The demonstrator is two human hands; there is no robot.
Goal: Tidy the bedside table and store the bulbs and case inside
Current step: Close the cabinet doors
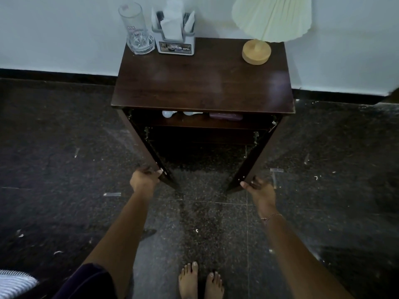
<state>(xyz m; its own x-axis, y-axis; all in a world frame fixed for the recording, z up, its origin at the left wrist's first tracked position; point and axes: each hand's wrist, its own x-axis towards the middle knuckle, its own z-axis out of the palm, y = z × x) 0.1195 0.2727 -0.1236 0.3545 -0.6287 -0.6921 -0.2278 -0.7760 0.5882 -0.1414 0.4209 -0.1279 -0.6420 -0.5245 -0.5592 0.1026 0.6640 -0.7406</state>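
While both doors of the bedside table (203, 103) stand swung wide towards the person, the unit sits against the far wall, and its dark surface (200, 76) carries a lamp (257, 51) at the far right, with a tissue holder (176, 37) and a tall glass (138, 31) at the far left. The left door (142, 145) is gripped at its near edge by the left hand (143, 180), fingers curled round the outside and thumb on the inner face; the right hand (260, 189) holds the right door (259, 152) the same way. Inside, on the upper shelf (194, 124), a purple case (225, 116) lies to the right and two white bulbs (168, 113) lie to the left, so the storing looks done and closing up is probably what remains. The risks lie in that closing. The bulbs are round and sit close to the shelf's front edge; a hard swing could jolt them loose to roll forward, where a door might catch one or it might drop onto the floor beside the bare feet (200, 281). Thumbs left on the inner faces could be nipped where the doors meet, and a slam might rock the glass
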